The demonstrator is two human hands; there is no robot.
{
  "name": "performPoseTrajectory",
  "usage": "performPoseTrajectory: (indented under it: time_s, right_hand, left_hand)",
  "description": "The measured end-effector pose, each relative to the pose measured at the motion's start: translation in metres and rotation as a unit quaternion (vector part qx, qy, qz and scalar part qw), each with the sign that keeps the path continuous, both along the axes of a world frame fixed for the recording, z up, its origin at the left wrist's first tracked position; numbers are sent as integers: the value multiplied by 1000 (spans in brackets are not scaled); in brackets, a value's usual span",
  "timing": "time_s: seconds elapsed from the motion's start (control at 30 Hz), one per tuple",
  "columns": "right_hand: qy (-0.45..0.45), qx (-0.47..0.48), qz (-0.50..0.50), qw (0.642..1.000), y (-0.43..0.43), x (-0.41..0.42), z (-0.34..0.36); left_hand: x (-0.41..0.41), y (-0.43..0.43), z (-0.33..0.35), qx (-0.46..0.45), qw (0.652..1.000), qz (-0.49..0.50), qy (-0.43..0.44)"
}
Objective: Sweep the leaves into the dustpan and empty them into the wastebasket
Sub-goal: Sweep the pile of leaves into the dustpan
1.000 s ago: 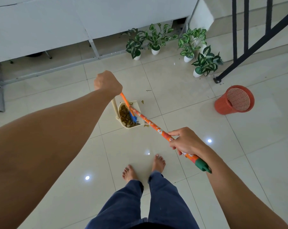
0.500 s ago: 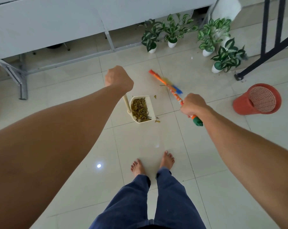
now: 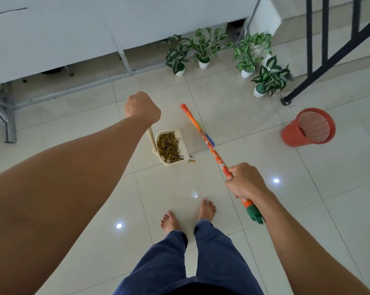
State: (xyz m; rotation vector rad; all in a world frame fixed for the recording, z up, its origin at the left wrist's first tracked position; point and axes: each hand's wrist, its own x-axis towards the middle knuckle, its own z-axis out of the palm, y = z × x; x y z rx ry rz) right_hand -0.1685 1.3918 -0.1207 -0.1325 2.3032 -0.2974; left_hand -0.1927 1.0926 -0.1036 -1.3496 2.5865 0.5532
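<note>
From the head camera, looking down at a pale tiled floor (image 3: 233, 116), the left hand (image 3: 142, 107) is closed in a fist around the top of the upright cream handle of the dustpan (image 3: 181, 135), which stands on the tiles just ahead of the person's bare feet (image 3: 188, 213). A heap of dry brown leaves (image 3: 169, 147) fills the pan, and one stray leaf (image 3: 191, 161) lies on the floor touching its near right corner. The right hand (image 3: 244, 183) is wrapped tight around the orange, flower-printed handle of the broom (image 3: 211, 146), near its green end cap, which pokes out behind the wrist. The broom slants away from that hand toward the upper left, passing just to the right of the dustpan without touching it; a blue, blurred patch shows beside the handle about midway along, and whether the far end rests on the tiles cannot be told. The red mesh wastebasket (image 3: 294, 136) stands well apart to the right, tilted in the wide lens, near the foot of a black railing (image 3: 326, 60). Four potted plants (image 3: 203, 50) line the far edge below a white bench (image 3: 73, 39).
</note>
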Motion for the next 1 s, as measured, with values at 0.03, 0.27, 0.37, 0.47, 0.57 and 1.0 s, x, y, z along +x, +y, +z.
performPoseTrajectory:
  time_s: [0.03,0.27,0.37,0.47,0.57,1.0]
  right_hand:
    - [-1,-1,-4,1000,-6,-2,-5]
    - [-85,-56,3,995,-8,5,9]
    - [-73,-79,-39,993,3,26,17]
    - [-46,-90,-91,991,4,47,21]
    - [-24,-69,-113,991,2,56,22]
    - [-92,-160,-298,936,-20,81,-18]
  left_hand:
    - [2,0,1,2,1000,2,1]
    - [12,2,-1,5,1000,-20,5]
    - [16,2,1,1,1000,-23,6]
    - [23,1,2,-6,1000,-24,6]
    - [31,1,1,-5,1000,-26,7]
    - [49,-3,0,2,999,-43,13]
